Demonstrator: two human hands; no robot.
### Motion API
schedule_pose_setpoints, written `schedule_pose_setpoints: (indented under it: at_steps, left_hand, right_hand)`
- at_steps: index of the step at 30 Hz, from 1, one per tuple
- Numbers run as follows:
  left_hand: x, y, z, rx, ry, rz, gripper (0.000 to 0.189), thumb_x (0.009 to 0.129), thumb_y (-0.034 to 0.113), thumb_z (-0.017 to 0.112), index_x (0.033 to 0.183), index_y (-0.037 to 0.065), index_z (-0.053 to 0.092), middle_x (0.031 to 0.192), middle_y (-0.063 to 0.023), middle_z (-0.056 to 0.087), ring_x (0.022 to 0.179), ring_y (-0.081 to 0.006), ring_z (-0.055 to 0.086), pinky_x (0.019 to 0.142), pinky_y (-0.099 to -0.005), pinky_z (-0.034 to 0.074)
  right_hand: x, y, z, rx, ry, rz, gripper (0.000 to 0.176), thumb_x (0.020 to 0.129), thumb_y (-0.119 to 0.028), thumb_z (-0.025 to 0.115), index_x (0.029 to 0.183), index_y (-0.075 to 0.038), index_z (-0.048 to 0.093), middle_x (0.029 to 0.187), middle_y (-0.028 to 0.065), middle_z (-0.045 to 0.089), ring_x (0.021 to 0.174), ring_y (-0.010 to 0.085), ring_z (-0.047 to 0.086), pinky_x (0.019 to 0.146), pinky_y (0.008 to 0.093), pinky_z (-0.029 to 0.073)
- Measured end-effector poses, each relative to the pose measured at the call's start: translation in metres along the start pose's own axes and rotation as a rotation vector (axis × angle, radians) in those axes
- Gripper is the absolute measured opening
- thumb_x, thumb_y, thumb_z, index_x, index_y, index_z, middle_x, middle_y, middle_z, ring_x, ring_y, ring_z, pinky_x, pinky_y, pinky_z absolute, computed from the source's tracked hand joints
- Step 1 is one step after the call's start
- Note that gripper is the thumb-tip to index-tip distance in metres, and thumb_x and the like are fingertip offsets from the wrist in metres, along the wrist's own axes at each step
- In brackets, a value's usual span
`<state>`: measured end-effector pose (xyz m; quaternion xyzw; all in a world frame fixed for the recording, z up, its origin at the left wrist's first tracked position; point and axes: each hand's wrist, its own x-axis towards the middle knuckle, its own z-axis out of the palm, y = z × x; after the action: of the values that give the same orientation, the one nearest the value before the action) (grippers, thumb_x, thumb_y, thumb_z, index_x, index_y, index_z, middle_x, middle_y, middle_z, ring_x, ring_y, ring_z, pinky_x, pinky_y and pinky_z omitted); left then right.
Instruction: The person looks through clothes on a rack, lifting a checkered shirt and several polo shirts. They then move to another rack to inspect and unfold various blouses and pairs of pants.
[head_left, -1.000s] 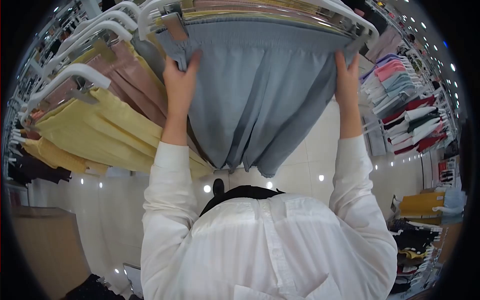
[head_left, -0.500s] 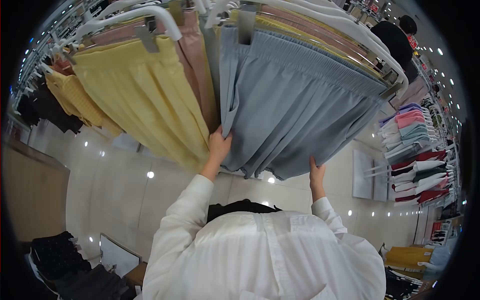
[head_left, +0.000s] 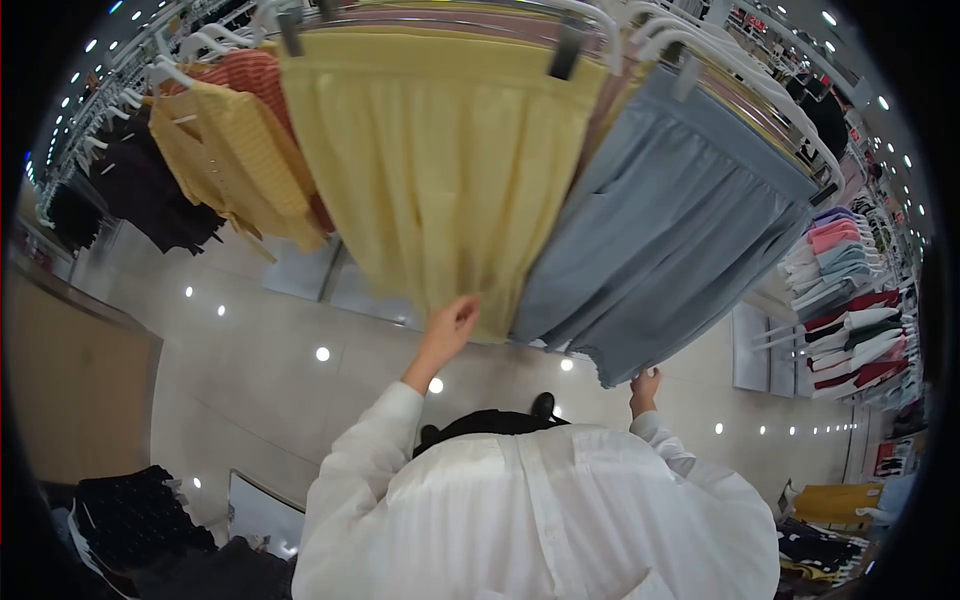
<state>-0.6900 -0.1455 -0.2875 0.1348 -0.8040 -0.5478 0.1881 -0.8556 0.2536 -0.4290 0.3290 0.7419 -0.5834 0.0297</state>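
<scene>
Yellow trousers or shorts (head_left: 430, 150) hang by metal clips from a white hanger (head_left: 590, 20) at top centre. My left hand (head_left: 450, 330) is at their lower part, its fingers curled; whether it grips any cloth is unclear. To the right, a blue-grey garment (head_left: 680, 220) with a ruffled hem hangs slanted from another white hanger. Just below its lower right hem is my right hand (head_left: 646, 387), with its fingers closed near the edge; what they hold, if anything, is too small to tell.
Orange checked tops (head_left: 235, 150) and dark clothes (head_left: 150, 185) hang at left. A wooden panel (head_left: 80, 380) stands at far left, folded dark clothes (head_left: 135, 520) below. Racks of coloured garments (head_left: 850, 330) line the right. A person in black (head_left: 820, 110) is at upper right.
My left hand has left the blue-grey garment's left edge and is at the yellow one. The yellow garment now faces the camera more squarely. The blue-grey one has shifted right and hangs more slanted.
</scene>
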Motion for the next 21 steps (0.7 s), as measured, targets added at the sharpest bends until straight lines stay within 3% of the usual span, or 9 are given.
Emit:
schedule_pose_setpoints:
  at_steps: [1,3,5,6,8,11,14,18,21]
  left_hand:
    - [-0.018,-0.006,-0.020,0.079,-0.052,-0.010,0.021,0.083,0.012,0.056,0.100,0.001,0.059,0.084,-0.0118,0.064,0.076,-0.0179,0.061,0.067,-0.0286,0.048]
    - [-0.061,-0.023,-0.054,0.095,-0.096,-0.039,0.016,0.083,0.011,0.056,0.094,0.001,0.062,0.077,-0.0092,0.064,0.071,-0.0143,0.060,0.063,-0.0266,0.047]
    - [-0.109,-0.043,-0.082,0.058,-0.091,-0.143,0.015,0.083,0.011,0.056,0.091,0.002,0.064,0.068,-0.0067,0.061,0.063,-0.0114,0.055,0.058,-0.0251,0.044]
    - [-0.134,-0.050,-0.096,0.085,-0.096,-0.231,0.015,0.083,0.011,0.056,0.092,0.002,0.063,0.064,-0.0055,0.059,0.059,-0.0102,0.052,0.055,-0.0248,0.042]
    - [-0.178,-0.061,-0.117,0.177,-0.032,-0.239,0.013,0.081,0.014,0.058,0.088,0.005,0.063,0.059,-0.0082,0.056,0.050,-0.0167,0.050,0.049,-0.0294,0.039]
    - [-0.218,-0.068,-0.135,0.132,0.017,-0.356,0.012,0.081,0.015,0.058,0.087,0.006,0.063,0.052,-0.0070,0.049,0.045,-0.0152,0.043,0.045,-0.0300,0.035]
    - [-0.212,-0.065,-0.140,0.111,0.013,-0.433,0.012,0.081,0.015,0.058,0.087,0.006,0.063,0.049,-0.0060,0.044,0.044,-0.0134,0.039,0.044,-0.0296,0.032]
    - [-0.164,-0.052,-0.127,0.033,0.111,-0.370,0.011,0.082,0.012,0.057,0.091,0.007,0.062,0.049,-0.0045,0.043,0.044,-0.0118,0.040,0.044,-0.0286,0.033]
    - [-0.126,-0.015,-0.132,-0.089,0.069,-0.267,0.013,0.082,0.011,0.056,0.093,0.008,0.061,0.051,-0.0044,0.044,0.045,-0.0117,0.040,0.045,-0.0278,0.033]
  right_hand:
    - [-0.021,0.012,0.014,0.013,-0.004,0.002,0.039,0.086,-0.019,0.048,0.123,-0.008,0.042,0.096,0.0112,0.059,0.077,0.0205,0.059,0.064,0.0282,0.046]
    - [-0.057,0.028,0.035,0.023,-0.319,0.076,0.038,0.084,-0.016,0.050,0.121,-0.010,0.044,0.090,0.0080,0.060,0.066,0.0137,0.058,0.055,0.0235,0.045]
    - [-0.105,0.020,0.067,-0.001,-0.562,0.072,0.038,0.084,-0.019,0.050,0.121,-0.012,0.045,0.092,0.0065,0.058,0.071,0.0149,0.058,0.061,0.0225,0.047]
    - [-0.131,0.013,0.081,-0.007,-0.567,0.076,0.038,0.084,-0.019,0.050,0.121,-0.012,0.045,0.092,0.0065,0.058,0.071,0.0149,0.058,0.061,0.0225,0.047]
    - [-0.180,-0.007,0.108,-0.065,-0.800,-0.111,0.029,0.084,-0.014,0.051,0.112,-0.008,0.052,0.083,0.0058,0.060,0.067,0.0116,0.057,0.061,0.0226,0.046]
    - [-0.225,-0.029,0.137,-0.117,-1.026,-0.332,0.024,0.083,-0.009,0.052,0.107,-0.006,0.055,0.077,0.0036,0.058,0.066,0.0097,0.055,0.062,0.0217,0.046]
    - [-0.258,-0.053,0.152,-0.200,-1.098,-0.476,0.023,0.083,-0.007,0.053,0.105,-0.004,0.056,0.072,0.0020,0.056,0.065,0.0086,0.054,0.061,0.0215,0.045]
    - [-0.267,-0.072,0.173,-0.335,-1.008,-0.735,0.018,0.082,-0.006,0.054,0.100,-0.004,0.059,0.060,-0.0042,0.045,0.053,0.0041,0.041,0.049,0.0204,0.034]
    - [-0.280,-0.090,0.194,-0.321,-0.985,-0.740,0.017,0.084,-0.006,0.052,0.100,-0.004,0.059,0.059,-0.0064,0.041,0.053,0.0026,0.037,0.047,0.0195,0.028]
